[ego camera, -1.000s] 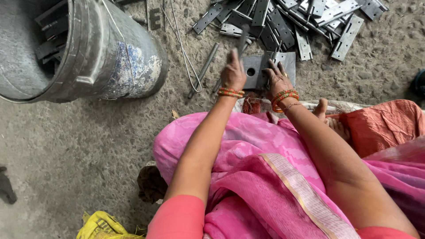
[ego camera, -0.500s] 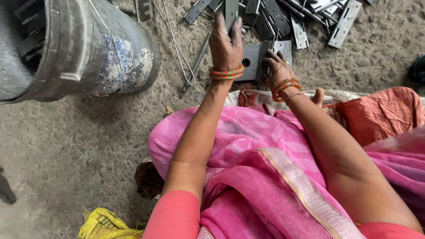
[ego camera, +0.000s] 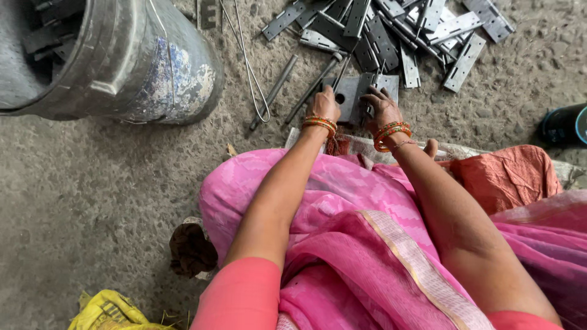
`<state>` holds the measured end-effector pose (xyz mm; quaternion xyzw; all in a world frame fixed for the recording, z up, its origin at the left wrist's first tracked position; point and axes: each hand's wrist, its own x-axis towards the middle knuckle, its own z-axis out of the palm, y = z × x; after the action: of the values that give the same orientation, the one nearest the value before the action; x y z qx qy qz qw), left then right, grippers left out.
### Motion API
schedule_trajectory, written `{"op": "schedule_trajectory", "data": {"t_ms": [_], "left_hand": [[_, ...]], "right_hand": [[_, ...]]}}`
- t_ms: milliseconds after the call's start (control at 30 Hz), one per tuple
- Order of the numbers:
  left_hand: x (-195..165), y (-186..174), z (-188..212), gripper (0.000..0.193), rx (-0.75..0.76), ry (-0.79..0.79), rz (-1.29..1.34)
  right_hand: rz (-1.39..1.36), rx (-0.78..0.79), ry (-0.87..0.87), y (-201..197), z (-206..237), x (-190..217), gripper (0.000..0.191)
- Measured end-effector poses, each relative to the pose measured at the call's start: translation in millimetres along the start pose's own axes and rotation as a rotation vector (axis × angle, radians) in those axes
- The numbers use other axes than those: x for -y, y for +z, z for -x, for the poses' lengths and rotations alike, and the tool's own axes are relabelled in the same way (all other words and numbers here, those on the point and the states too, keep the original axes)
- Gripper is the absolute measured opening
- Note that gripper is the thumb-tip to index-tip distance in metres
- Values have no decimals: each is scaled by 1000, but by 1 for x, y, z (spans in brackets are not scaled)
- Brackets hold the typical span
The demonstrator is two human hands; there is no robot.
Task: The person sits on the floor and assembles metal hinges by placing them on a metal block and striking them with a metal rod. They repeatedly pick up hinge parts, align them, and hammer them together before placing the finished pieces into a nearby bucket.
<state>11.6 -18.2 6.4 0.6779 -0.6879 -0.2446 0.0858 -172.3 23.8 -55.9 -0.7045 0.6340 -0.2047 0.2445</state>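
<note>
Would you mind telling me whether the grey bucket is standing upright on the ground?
No, the bucket lies tipped on its side on the ground, its open mouth facing left with dark metal pieces visible inside.

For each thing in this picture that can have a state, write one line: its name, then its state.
Left hand: resting on the square plate.
Right hand: fingers spread on the same plate.
Square metal plate: flat on the ground, hole showing.
Grey bucket: tilted, metal pieces inside.
Metal strips: heaped loosely.
Wire loop: lying on the ground.
</note>
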Motion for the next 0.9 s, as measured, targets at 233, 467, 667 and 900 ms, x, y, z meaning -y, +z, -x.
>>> {"op": "schedule_trajectory", "data": {"t_ms": [233,467,667,900], "left_hand": [[-42,5,18,28,-30,178,76],[-56,-2,27,37,23,285,580],[-56,17,26,32,-274,440,572],[-55,24,31,66,-206,395,468]], "right_hand": [[-1278,-130,593,-22,-33,18,43],[-1483,-125,444,-48,-37,14,39],[-1357,-293,198,-33,-43,19,33],[-560,-540,186,-22,-38,10,37]]}}
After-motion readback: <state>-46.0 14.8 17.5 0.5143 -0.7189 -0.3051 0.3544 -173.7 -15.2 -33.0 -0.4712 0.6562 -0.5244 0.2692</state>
